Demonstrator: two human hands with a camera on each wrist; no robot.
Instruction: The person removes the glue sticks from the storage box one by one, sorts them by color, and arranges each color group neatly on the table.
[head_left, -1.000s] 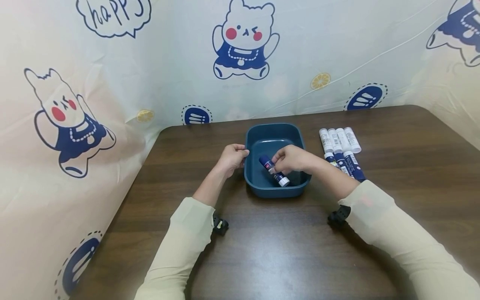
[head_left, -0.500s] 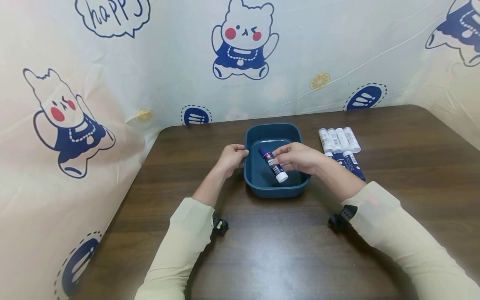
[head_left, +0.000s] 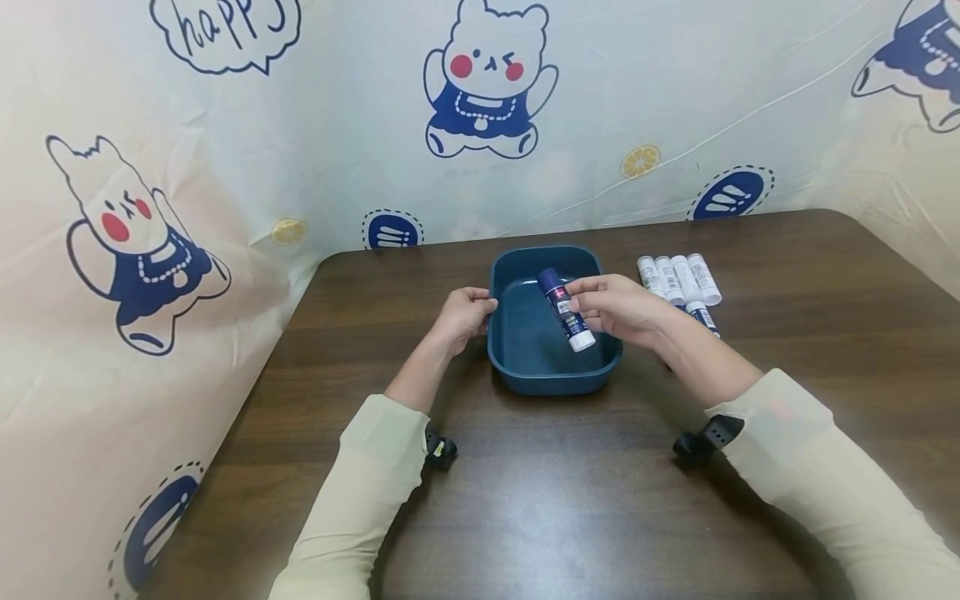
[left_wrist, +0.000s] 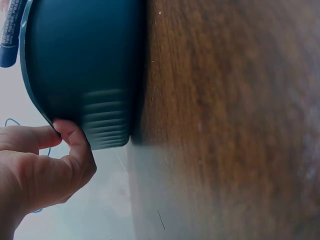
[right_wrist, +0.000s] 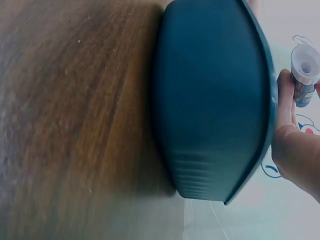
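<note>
A navy glue stick [head_left: 566,310] with a white end is held over the bin by my right hand [head_left: 622,308], pinched between thumb and fingers. It slants, its navy cap toward the back and its white end toward me; the white end [right_wrist: 305,65] faces the right wrist camera. Below it stands the dark teal plastic bin [head_left: 555,384], with no other item visible inside. My left hand [head_left: 463,317] grips the bin's left rim; in the left wrist view, the thumb and fingers of that hand [left_wrist: 45,165] pinch the edge.
Right of the bin, several white tubes [head_left: 678,279] lie in a row on the brown wooden table [head_left: 375,333]. In front of them lie navy glue sticks [head_left: 702,317], partly hidden by my right forearm. A cartoon-print curtain [head_left: 337,125] hangs behind and to the left.
My right hand has lifted the glue stick from low inside the bin to above it, drifting slightly right and back. The left hand and bin have stayed put.
</note>
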